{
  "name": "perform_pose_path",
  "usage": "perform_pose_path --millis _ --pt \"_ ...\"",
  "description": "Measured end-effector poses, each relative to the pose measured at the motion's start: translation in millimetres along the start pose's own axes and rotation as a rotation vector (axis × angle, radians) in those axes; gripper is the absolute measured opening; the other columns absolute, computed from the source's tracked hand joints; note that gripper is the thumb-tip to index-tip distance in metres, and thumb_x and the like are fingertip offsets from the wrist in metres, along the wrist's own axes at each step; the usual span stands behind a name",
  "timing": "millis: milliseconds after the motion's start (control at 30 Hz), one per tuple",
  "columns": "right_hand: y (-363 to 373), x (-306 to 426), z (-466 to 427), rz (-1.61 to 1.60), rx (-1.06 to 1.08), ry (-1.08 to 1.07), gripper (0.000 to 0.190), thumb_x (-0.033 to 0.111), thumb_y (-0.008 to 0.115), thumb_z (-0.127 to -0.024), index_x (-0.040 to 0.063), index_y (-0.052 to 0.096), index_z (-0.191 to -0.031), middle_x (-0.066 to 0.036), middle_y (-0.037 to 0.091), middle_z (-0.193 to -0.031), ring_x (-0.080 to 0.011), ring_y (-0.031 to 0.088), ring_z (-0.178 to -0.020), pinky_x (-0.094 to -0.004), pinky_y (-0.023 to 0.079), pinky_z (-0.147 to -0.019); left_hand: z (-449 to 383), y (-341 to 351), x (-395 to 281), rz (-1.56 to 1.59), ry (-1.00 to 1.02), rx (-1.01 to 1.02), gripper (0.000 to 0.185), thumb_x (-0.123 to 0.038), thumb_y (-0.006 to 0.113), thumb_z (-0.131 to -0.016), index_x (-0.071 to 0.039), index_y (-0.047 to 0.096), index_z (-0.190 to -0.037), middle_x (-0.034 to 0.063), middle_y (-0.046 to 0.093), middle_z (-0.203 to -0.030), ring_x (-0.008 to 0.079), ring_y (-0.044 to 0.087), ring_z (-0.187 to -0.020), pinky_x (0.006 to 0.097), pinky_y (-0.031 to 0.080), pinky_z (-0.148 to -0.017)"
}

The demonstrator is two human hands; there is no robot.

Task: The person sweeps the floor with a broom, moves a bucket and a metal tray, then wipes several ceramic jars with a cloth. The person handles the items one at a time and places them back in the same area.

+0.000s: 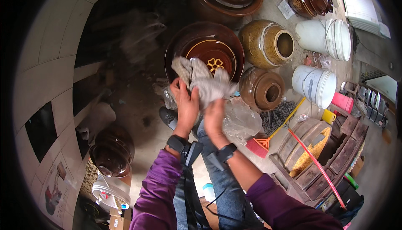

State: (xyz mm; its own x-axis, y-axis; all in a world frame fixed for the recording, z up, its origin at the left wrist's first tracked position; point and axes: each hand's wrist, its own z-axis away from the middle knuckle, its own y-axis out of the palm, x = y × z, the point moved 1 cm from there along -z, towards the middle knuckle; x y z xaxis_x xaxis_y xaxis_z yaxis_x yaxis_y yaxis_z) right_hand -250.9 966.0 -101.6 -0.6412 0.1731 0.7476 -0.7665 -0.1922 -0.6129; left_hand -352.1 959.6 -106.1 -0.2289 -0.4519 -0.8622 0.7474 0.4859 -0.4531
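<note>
My left hand grips a bundle of pale grey, off-white fabric, its thumb and fingers on the left side. On the other side, my right hand has hold of the same fabric; that hand is blurred by motion and its fingertips are hidden. Finger-like lobes in the fabric look like knit work gloves, though blur leaves this unsettled. Just beyond is a wide dark-brown glazed basin. Within it sits a brown glazed lid or bowl with a yellow ring and flower-shaped relief, partly covered by the fabric.
Stoneware jars and a squat brown jar stand right of the basin, with white plastic buckets beyond. Clear plastic bags, a mop and a red broom lie near my feet. A wooden drawer unit is at right.
</note>
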Motion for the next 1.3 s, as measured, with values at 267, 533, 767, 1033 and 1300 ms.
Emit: perform_pose_path --millis 267,533,767,1033,1300 --pt "-37.8 49.6 -25.3 -0.02 0.457 -0.359 0.024 -0.001 0.059 -0.076 0.001 0.057 -0.1 -0.015 0.055 -0.097 -0.0369 0.057 -0.089 -0.0407 0.048 -0.076 8.9 -59.7 8.3 0.833 -0.607 0.104 0.03 -0.014 0.052 -0.093 -0.003 0.046 -0.12 0.0088 0.058 -0.111 0.0148 0.054 -0.101 0.0279 0.043 -0.089" --pt "-34.3 83.5 -59.1 -0.654 0.466 -0.177 0.043 0.003 0.06 -0.082 0.004 0.046 -0.123 -0.012 0.058 -0.116 -0.0238 0.061 -0.094 -0.0308 0.047 -0.081 -59.1 -51.6 -74.4 0.462 -0.062 0.141 0.057 -0.015 0.068 -0.081 -0.002 0.04 -0.129 0.0135 0.053 -0.117 0.0185 0.051 -0.107 0.0311 0.041 -0.093" --pt "-52.3 62.5 -123.4 0.199 -0.001 -0.49 0.052 0.023 0.068 -0.078 0.009 0.049 -0.125 -0.016 0.039 -0.134 -0.0338 0.037 -0.123 -0.0449 0.029 -0.099 -181.0 -26.8 -108.0 -0.079 0.491 0.18 0.039 -0.005 0.065 -0.071 -0.009 0.06 -0.11 0.0138 0.054 -0.109 0.0294 0.056 -0.101 0.0337 0.046 -0.086" --pt "-12.6 56.8 -131.8 0.32 -0.089 -0.479 0.05 0.035 0.066 -0.079 0.012 0.053 -0.121 -0.01 0.044 -0.131 -0.0317 0.039 -0.121 -0.0462 0.029 -0.098 -238.0 50.9 -93.4 -0.837 1.292 0.664 0.039 -0.017 0.065 -0.072 -0.025 0.062 -0.11 0.0068 0.044 -0.127 0.0282 0.043 -0.116 0.0412 0.043 -0.086" --pt "-14.5 55.6 -130.3 0.328 -0.111 -0.37 0.048 0.039 0.066 -0.076 0.015 0.057 -0.117 -0.005 0.046 -0.13 -0.0314 0.04 -0.121 -0.0469 0.03 -0.097 -188.4 -17.2 -51.2 -1.103 0.582 0.668 0.034 -0.013 0.053 -0.082 -0.02 0.057 -0.115 0.016 0.047 -0.108 0.0332 0.059 -0.085 0.0389 0.053 -0.066"
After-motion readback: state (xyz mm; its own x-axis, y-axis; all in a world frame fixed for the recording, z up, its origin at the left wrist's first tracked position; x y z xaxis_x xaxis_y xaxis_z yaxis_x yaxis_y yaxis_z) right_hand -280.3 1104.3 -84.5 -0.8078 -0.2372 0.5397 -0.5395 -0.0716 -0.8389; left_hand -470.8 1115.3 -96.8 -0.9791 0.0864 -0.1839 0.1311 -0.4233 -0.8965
